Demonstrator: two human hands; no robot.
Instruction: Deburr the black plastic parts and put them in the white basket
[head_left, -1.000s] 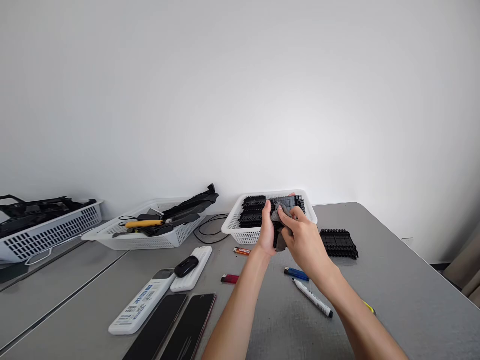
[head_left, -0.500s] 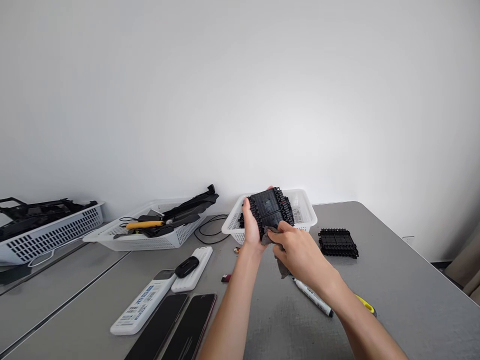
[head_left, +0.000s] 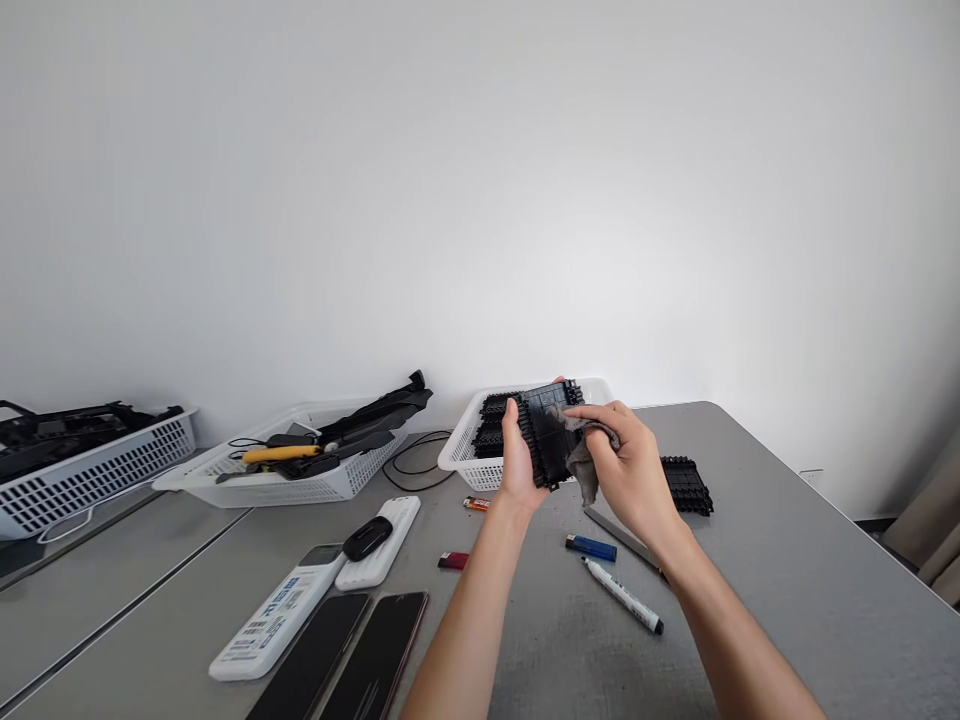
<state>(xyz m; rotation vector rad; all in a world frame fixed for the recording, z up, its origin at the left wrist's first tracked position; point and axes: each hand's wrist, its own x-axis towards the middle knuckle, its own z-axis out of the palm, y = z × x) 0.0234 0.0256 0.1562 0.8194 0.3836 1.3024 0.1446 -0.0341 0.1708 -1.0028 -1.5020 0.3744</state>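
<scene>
We're gripping a black ribbed plastic part (head_left: pixel 546 432) w/ our left hand (head_left: pixel 517 462), thumb over its left edge, fingers wrapped behind, so the part is standing nearly upright above the table (head_left: pixel 750 600), just in front of the white basket (head_left: pixel 469 440). Our right hand (head_left: pixel 636 470) is pinching a small gray cloth (head_left: pixel 583 455) and pressing it against the part's right side; fingers are curled tight on the cloth, which is hanging a bit below the hand.

Behind the part, the basket is holding more black parts of the same kind (head_left: pixel 491 428); only the left ones are showing, the rest being hidden by our hands. Another black part (head_left: pixel 684 482) is lying flat on the table to the right of our right hand, near but apart from the basket.

Below the hands, on the table: an orange lighter (head_left: pixel 475 504) just in front of the basket, a red lighter (head_left: pixel 453 561) nearer us, a blue lighter (head_left: pixel 591 547) under the right wrist, and a white marker w/ black cap (head_left: pixel 624 596) beside the right forearm.

Further left, a white remote (head_left: pixel 277 625) and a white power bank (head_left: pixel 381 540) w/ a black oval gadget (head_left: pixel 364 539) resting on top are lying side by side; two dark phones (head_left: pixel 352 660) are lying at the near edge, touching each other. A second white basket (head_left: pixel 285 480) w/ black pieces and a yellow-handled tool (head_left: pixel 279 454) is sitting left of center, a black cable (head_left: pixel 416 462) looping btw. it and the first basket. At far left a third slotted tray (head_left: pixel 90 475) is carrying black items.
</scene>
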